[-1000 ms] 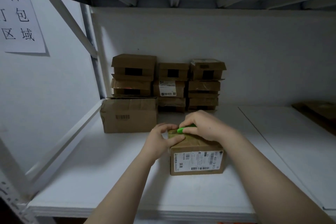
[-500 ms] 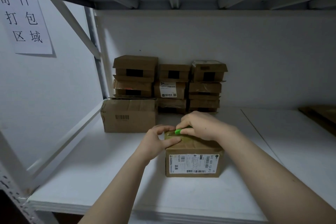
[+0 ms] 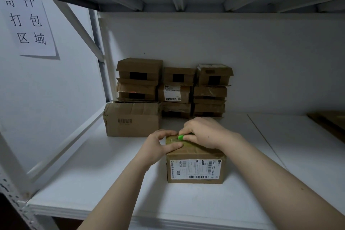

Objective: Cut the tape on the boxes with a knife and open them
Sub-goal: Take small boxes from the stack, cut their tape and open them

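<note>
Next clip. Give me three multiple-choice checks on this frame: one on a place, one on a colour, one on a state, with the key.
1. Where is the shipping label on the near box?
A. on its front face, toward the camera
B. on its top
C. on its left side

2. What colour is the part of the knife that shows from the right hand?
A. red
B. green
C. black

3. How do the near box's top flaps stand?
A. both standing up
B. torn off
C. lying shut

Key:
1 A, the label spreads across the front face, below the top edge.
2 B, a bright green end pokes out from the fingers.
3 C, the top lies flat under the left hand and the knife.
</note>
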